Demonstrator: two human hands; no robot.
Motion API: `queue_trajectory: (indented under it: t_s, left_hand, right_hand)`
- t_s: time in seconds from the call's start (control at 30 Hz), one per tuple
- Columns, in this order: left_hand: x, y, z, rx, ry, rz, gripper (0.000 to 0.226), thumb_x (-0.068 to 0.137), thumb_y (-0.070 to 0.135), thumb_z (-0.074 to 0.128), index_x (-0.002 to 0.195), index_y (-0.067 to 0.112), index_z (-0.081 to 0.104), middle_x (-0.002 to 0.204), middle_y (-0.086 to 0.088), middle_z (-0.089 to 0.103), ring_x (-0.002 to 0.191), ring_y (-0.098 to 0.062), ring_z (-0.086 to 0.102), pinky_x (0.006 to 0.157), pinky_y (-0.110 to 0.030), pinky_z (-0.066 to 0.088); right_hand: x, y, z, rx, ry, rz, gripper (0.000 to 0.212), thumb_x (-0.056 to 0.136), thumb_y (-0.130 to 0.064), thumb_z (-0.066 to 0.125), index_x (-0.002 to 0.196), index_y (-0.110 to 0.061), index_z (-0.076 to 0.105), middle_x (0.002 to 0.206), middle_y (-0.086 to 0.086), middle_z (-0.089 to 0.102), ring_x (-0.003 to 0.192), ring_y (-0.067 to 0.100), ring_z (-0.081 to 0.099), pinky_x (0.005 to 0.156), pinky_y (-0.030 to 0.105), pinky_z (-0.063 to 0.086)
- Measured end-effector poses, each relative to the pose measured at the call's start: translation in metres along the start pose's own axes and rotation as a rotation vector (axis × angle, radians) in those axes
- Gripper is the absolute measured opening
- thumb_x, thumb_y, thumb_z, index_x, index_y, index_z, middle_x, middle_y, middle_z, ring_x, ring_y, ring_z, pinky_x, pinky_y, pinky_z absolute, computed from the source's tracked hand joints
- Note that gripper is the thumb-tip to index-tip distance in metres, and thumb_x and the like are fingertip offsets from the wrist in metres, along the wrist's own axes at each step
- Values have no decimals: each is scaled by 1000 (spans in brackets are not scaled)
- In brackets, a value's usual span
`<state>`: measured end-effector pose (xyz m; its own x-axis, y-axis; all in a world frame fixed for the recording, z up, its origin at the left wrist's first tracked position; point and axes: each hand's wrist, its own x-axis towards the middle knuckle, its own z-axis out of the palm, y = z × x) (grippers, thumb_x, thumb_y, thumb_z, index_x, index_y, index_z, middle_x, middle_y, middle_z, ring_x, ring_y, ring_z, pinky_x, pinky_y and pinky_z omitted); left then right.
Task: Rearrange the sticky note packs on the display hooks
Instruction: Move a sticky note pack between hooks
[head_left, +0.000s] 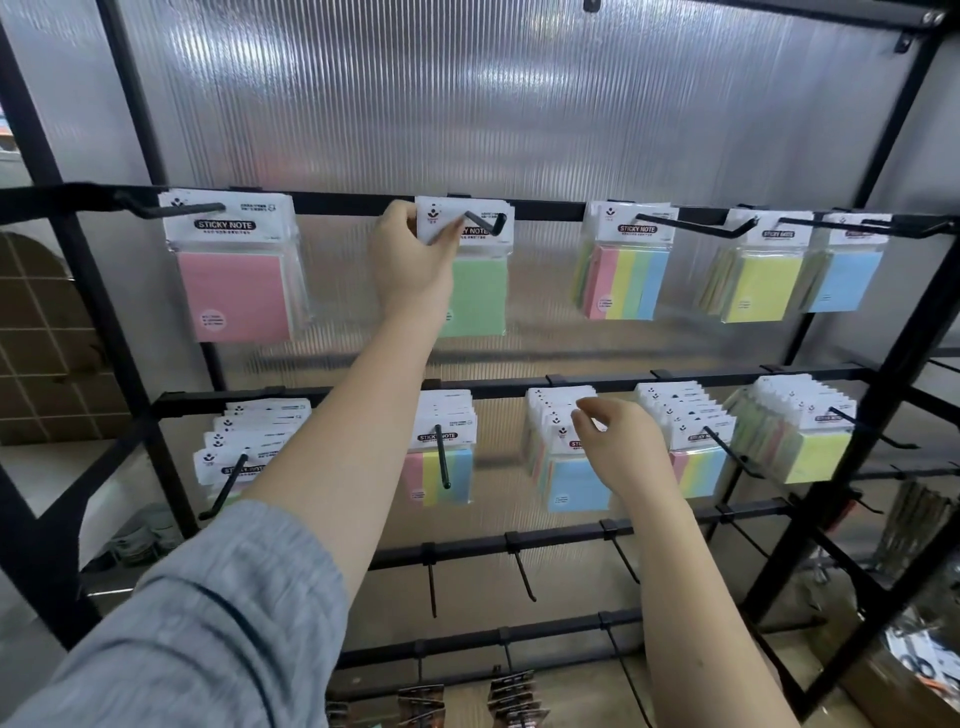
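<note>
The left hand (410, 254) pinches the green pack's (470, 270) header on its top-row hook (485, 224); the right hand (618, 441), loosely curled, touches the blue packs (576, 480) below — a skewed pull could tear the hang-hole.

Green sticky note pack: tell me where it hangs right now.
In the head view the green sticky note pack hangs on the top rail's second hook from the left, between the pink pack and the multicolour pack, its header pinched by the left hand.
</note>
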<state>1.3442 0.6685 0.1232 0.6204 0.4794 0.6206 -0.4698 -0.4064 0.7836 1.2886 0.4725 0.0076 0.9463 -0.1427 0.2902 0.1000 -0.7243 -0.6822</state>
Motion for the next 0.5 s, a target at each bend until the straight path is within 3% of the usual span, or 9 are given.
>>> queue_trajectory:
  t_s: [0.1,0.23,0.5]
  left_hand:
    - [3,-3,2,19,33,-6,32,78,34,74,90,15,52,96,-5,63,86,-19,57,71,-32,45]
    - [2,-6,0,22,19,-19,34,81,35,71,98,13,52,96,-3,60,80,-13,54,61,-23,44]
    - [-19,-15,-34,170,-102,-88,11,88,28,59,91,18,57,78,13,56,74,-7,55,59,-21,41]
  right_hand:
    - [2,0,-1,2,11,-1,35,97,-24,48,130,-14,57,133,-1,58,121,15,53,87,18,33]
    - [3,-1,-2,-6,35,-2,35,97,-23,48,129,-13,58,132,-1,58,121,15,53,86,19,34]
    - [-8,-13,-2,29,103,-30,30,97,-21,48,122,-15,64,124,-2,64,113,13,57,79,16,35]
